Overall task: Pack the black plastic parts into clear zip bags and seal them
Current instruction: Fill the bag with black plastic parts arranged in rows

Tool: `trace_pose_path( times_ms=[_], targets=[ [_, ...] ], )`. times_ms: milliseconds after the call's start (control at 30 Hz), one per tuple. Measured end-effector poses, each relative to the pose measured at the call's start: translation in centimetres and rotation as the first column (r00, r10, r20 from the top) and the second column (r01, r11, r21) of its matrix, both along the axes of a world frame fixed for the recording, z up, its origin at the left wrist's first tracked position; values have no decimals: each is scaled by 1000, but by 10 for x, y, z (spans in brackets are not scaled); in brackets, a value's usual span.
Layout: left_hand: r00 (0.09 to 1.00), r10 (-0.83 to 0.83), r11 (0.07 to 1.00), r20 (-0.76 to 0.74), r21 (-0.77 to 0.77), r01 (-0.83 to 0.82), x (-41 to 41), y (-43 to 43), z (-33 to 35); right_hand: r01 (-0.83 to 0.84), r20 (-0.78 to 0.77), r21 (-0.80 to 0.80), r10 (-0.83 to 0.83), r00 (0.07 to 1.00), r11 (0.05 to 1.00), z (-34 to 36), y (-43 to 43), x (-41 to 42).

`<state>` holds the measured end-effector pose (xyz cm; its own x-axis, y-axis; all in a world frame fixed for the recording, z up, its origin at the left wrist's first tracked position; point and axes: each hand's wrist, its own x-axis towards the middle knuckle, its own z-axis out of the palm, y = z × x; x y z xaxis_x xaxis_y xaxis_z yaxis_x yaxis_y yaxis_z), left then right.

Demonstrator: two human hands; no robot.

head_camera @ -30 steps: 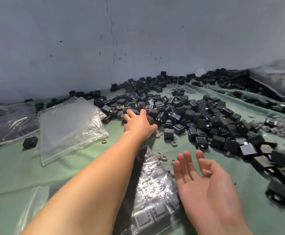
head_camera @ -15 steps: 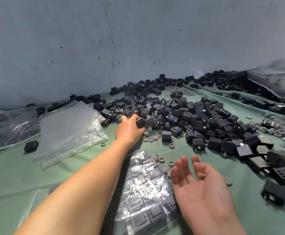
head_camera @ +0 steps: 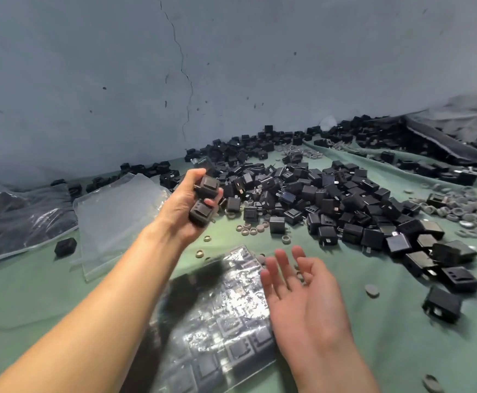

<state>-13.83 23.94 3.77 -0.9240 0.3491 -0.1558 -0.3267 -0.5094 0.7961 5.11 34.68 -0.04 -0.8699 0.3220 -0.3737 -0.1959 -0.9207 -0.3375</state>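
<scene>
Green cloth [head_camera: 359, 350]; left hand [head_camera: 187, 207] grips blocky parts [head_camera: 203, 199].

Nothing readable anywhere here, honestly. No lettering I can make out on the black parts [head_camera: 316, 199], the clear bags [head_camera: 118, 211] or the wall [head_camera: 231, 66].

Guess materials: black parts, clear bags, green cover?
Black parts: probably moulded plastic, matte with faint sheen; crisp boxy edges. Clear bags: thin plastic film, glossy; glare and wrinkles show. Green cover: seemingly cloth, matte; it lies in soft folds, though coated sheet is possible.
</scene>
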Motion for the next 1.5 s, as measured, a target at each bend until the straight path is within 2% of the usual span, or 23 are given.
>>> trace_pose_path(
  times_ms=[67,100,167,233,367,433,533,633,700,800,900,1000,1100,1200,1267,1333,1400,1500],
  targets=[
    [993,-46,999,-110,-22,44,47,-2,8,-74,-6,69,74,997,995,4,-19,-2],
    [984,-23,997,-176,-78,10,72,-5,7,-113,-9,96,114,993,989,7,-29,-2],
    [933,128,964,-335,-179,-196,123,-13,-2,-204,-46,140,212,976,969,13,-48,1],
    [828,276,886,-488,-204,-416,162,-23,-12,-292,-77,178,309,948,940,17,-67,8],
    [736,305,765,-605,-304,-567,199,-45,-22,-364,-87,208,388,917,908,22,-103,22],
    [724,347,751,-596,-285,-595,210,-55,-26,-369,-106,162,387,916,915,24,-114,27],
    [728,411,785,-549,-193,-589,221,-64,-28,-351,-86,150,366,927,924,18,-125,31],
    [734,402,820,-548,-141,-554,229,-72,-23,-340,-62,184,357,932,922,14,-132,33],
    [726,437,823,-531,-90,-561,234,-76,-22,-353,-69,146,365,928,924,13,-135,34],
    [634,632,706,-446,-7,-709,236,-86,-20,-400,-35,-15,399,916,916,13,-145,35],
    [558,781,594,-279,57,-803,231,-107,-16,-404,-37,-222,407,913,887,12,-152,36],
    [559,821,565,-118,18,-825,226,-139,-15,-367,-64,-292,365,929,883,11,-149,37],
    [597,802,596,-19,-13,-803,223,-168,-22,-331,-31,-298,338,941,895,11,-136,37],
    [686,728,680,8,-138,-720,230,-186,-38,-299,-21,-261,305,952,918,13,-121,37],
    [718,696,689,22,-299,-660,235,-193,-50,-268,-26,-243,269,963,932,15,-113,37],
    [749,658,608,-74,-534,-587,237,-201,-59,-246,-24,-218,247,969,944,15,-108,37],
    [822,521,465,-229,-732,-498,241,-207,-61,-247,-25,-195,247,969,949,14,-106,38],
    [912,251,266,-326,-882,-388,247,-211,-62,-258,-17,-168,259,966,951,12,-104,39]
  ],
)
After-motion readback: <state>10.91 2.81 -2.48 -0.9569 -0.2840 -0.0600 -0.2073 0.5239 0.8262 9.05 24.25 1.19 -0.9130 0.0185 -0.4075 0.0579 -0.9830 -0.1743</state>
